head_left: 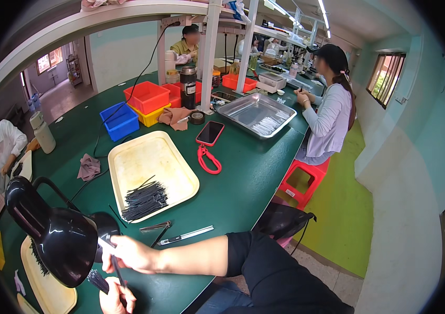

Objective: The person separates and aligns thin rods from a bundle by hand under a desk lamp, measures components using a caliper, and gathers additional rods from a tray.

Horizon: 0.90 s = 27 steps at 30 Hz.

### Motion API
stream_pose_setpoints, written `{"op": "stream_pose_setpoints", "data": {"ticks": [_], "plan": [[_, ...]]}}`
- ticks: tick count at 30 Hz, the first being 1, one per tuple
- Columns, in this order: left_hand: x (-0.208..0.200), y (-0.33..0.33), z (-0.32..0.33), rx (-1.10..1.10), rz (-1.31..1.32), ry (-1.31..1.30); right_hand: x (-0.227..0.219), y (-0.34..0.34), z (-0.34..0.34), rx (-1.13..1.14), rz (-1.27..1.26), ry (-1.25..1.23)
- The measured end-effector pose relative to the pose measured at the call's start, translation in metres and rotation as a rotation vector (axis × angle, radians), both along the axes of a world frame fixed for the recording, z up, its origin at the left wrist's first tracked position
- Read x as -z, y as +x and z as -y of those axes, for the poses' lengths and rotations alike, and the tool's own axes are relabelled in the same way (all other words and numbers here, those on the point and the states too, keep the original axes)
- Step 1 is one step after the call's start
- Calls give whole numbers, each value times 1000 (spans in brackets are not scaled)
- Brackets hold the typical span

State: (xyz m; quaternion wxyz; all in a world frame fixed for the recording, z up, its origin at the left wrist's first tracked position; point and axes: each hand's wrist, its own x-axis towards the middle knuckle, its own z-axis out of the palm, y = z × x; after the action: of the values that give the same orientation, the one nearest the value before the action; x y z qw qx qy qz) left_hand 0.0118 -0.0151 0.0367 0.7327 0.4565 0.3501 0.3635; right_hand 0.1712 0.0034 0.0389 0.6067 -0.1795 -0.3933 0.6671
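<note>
Under the black desk lamp (68,246), my left hand (115,299) is closed around a bundle of thin black strips (96,280), whose pale tips fan out to the left. My right hand (134,255) is just above it, fingers pinched on a dark thin strip (118,273) that points down toward the left hand. A pale, glare-washed piece (106,244) shows at its fingertips; its kind I cannot make out. Beyond the hands, a cream tray (144,152) holds a pile of black strips (146,201).
A utility knife (185,235) and a hinged metal tool (157,228) lie near my forearm. Farther off are a red-cased phone (210,133), a steel tray (238,112) of white sticks, blue (120,123) and red (146,97) bins. A co-worker (330,99) sits at the right edge.
</note>
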Motion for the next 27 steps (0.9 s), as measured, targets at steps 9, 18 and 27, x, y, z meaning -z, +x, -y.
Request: {"op": "stream_pose_setpoints", "data": {"ticks": [9,18,27], "plan": [[6,-10,-1,237,-39,73,-17,4,8,94,659,240],[0,-2,-4,-48,-4,-7,-12,3,4,239,561,230],[4,-4,-9,-95,66,-79,-16,0,8,417,916,526]]}}
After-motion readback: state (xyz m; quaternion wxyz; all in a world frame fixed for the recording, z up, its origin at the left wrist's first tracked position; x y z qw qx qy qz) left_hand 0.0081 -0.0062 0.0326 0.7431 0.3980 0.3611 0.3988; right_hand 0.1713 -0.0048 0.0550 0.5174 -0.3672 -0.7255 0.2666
